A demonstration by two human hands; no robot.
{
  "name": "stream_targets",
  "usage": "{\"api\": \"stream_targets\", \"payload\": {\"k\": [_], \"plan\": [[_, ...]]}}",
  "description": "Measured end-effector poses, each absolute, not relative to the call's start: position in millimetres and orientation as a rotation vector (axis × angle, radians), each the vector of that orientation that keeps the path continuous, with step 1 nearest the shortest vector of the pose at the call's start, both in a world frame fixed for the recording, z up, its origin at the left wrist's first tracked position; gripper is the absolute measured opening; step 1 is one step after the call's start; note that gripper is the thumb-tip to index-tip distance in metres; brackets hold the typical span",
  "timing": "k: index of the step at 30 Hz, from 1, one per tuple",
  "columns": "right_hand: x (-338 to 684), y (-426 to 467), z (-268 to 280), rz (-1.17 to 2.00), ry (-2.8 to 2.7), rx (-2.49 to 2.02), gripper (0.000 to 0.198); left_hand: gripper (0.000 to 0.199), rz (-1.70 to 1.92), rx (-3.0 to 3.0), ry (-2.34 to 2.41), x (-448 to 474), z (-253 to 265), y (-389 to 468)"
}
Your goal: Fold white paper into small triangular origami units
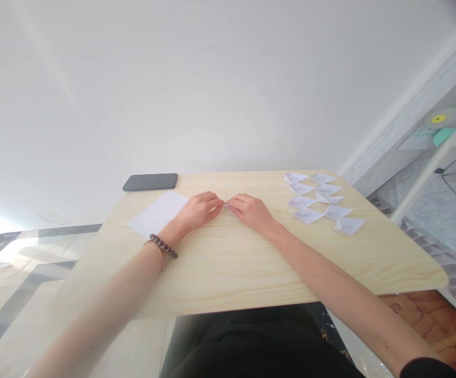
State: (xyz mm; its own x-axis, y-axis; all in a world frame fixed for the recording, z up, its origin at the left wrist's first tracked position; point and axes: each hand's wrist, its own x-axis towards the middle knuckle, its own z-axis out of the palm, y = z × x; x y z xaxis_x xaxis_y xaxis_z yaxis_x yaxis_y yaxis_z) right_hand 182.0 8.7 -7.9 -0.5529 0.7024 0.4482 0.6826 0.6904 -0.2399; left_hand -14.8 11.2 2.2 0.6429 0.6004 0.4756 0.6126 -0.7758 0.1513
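My left hand [201, 209] and my right hand [250, 211] meet near the middle of the wooden table. Between their fingertips they pinch a small piece of folded white paper [226, 205]; most of it is hidden behind the fingers. Beside my left hand, partly under its wrist, lies a flat white sheet of paper [157, 211]. To the right of my right hand, several folded white paper pieces [309, 215] with pointed ends sit in two rough columns.
The light wooden table [228, 278] has rounded corners and stands against a white wall [220, 84]. A dark phone [150, 181] lies at its far left corner. Off the table's right side is a white metal frame [413, 197] with cables behind it.
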Motion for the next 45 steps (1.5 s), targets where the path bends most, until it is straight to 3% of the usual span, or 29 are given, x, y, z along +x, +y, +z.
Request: {"api": "stream_targets", "payload": {"k": [7,16,29,45], "plan": [[182.5,7.6,-7.0,0.021,-2.423,-0.995,0.027,0.03,-0.801,-2.832,-1.048,-11.1,5.3,7.3],[189.9,14.7,-4.3,0.198,-2.225,-1.159,0.027,0.031,-1.073,-2.838,-1.569,-17.0,5.8,11.2],[193.5,15.3,-1.7,0.22,-2.196,-1.239,0.035,0.029,-1.054,-2.833,-1.489,-15.9,8.3,10.5],[191.6,13.3,-4.1,0.399,-2.215,-1.002,0.035,0.034,-1.299,-3.063,-1.881,-8.8,6.8,5.9]]}}
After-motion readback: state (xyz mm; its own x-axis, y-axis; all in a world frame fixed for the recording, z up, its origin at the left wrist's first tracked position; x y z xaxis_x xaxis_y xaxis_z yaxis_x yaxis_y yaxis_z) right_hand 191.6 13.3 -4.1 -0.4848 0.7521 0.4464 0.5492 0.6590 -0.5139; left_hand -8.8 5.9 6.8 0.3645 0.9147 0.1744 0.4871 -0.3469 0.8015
